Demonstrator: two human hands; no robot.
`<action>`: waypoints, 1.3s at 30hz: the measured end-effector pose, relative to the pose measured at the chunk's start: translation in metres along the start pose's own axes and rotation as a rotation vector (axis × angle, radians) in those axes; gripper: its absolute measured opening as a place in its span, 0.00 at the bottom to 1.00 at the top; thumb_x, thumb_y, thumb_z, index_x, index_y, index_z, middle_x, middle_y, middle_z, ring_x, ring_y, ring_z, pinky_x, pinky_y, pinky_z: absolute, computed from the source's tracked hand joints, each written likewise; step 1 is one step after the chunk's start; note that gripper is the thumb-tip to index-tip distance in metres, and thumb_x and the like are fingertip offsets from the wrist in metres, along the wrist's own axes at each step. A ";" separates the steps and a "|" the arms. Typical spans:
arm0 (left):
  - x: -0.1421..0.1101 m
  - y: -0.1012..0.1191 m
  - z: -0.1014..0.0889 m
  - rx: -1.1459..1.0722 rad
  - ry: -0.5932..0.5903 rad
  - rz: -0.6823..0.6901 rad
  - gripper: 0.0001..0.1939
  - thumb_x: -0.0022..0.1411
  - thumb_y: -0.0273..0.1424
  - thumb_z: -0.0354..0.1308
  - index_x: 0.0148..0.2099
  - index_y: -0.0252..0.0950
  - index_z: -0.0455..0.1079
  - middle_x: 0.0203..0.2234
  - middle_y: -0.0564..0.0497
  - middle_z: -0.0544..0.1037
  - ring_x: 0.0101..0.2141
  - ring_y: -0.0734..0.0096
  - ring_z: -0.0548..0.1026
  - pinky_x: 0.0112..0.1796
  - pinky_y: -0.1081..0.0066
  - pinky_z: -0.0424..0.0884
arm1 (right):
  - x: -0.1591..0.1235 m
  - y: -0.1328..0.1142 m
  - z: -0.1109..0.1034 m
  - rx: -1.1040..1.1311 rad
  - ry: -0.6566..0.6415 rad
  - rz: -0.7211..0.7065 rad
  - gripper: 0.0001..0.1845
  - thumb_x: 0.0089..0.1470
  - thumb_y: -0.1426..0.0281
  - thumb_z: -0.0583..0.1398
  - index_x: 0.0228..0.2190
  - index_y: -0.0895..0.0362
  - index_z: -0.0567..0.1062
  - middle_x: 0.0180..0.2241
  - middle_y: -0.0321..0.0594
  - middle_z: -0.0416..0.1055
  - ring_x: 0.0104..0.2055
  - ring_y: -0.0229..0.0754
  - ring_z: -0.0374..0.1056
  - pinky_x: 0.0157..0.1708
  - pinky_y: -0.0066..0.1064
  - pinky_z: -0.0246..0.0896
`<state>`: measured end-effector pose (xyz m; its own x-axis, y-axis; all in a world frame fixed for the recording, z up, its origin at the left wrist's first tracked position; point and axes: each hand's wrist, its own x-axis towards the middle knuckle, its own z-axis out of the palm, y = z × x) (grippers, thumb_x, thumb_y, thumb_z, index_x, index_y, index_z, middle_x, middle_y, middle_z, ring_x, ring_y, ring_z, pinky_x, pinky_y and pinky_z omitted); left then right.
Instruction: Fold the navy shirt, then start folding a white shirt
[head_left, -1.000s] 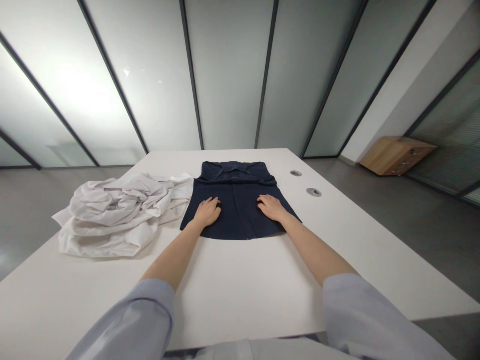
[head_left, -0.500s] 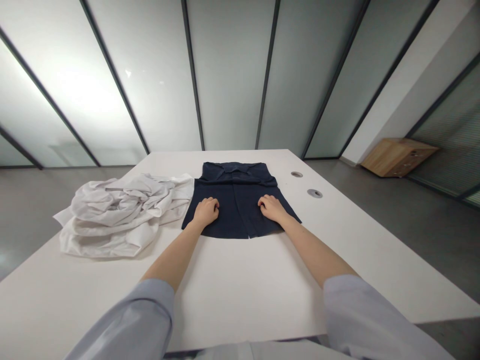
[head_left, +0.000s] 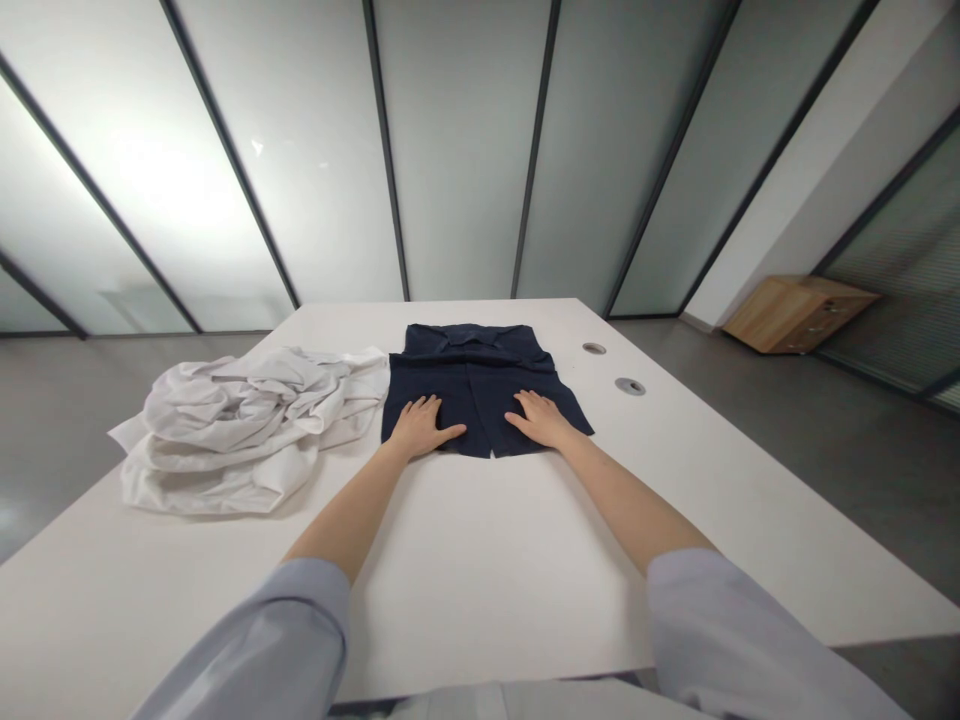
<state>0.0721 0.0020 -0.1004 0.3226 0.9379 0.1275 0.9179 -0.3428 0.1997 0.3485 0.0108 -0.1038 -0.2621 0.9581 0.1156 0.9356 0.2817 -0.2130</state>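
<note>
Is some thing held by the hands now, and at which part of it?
Nothing looks gripped: left hand and right hand lie spread on the near part of the dark cloth.

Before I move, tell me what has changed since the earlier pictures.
The near edge of the navy garment has shifted away from the person. The left hand and right hand, curled on it a moment ago, now lie spread. The white cloth has stayed put.
</note>
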 end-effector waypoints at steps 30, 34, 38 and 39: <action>0.004 0.008 -0.010 -0.035 0.021 -0.075 0.21 0.56 0.25 0.53 0.52 0.39 0.73 0.48 0.47 0.78 0.50 0.59 0.74 0.51 0.65 0.68 | -0.004 -0.015 -0.009 0.013 0.059 -0.197 0.16 0.56 0.64 0.58 0.44 0.53 0.78 0.48 0.42 0.75 0.50 0.49 0.70 0.49 0.35 0.62; 0.005 0.010 -0.013 -0.045 0.077 -0.195 0.16 0.61 0.29 0.49 0.47 0.40 0.74 0.40 0.46 0.80 0.44 0.57 0.76 0.44 0.64 0.71 | -0.005 -0.016 -0.014 -0.028 0.028 -0.200 0.19 0.51 0.73 0.58 0.46 0.53 0.77 0.49 0.41 0.74 0.51 0.49 0.69 0.50 0.36 0.61; 0.003 0.004 -0.012 -0.048 0.058 -0.103 0.17 0.57 0.30 0.53 0.49 0.40 0.73 0.44 0.47 0.78 0.47 0.57 0.74 0.48 0.63 0.69 | -0.004 -0.004 -0.020 -0.068 0.095 -0.076 0.23 0.48 0.77 0.57 0.47 0.54 0.77 0.51 0.42 0.72 0.53 0.50 0.67 0.53 0.39 0.59; 0.003 0.001 -0.011 -0.033 0.056 -0.058 0.20 0.54 0.30 0.55 0.50 0.40 0.73 0.48 0.47 0.77 0.50 0.57 0.72 0.50 0.63 0.68 | -0.004 0.000 -0.021 -0.074 0.139 -0.026 0.23 0.48 0.78 0.57 0.47 0.55 0.77 0.52 0.43 0.72 0.54 0.50 0.66 0.54 0.39 0.58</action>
<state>0.0712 0.0037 -0.0887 0.2545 0.9523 0.1682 0.9263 -0.2900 0.2406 0.3544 0.0060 -0.0837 -0.2562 0.9326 0.2544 0.9451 0.2969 -0.1367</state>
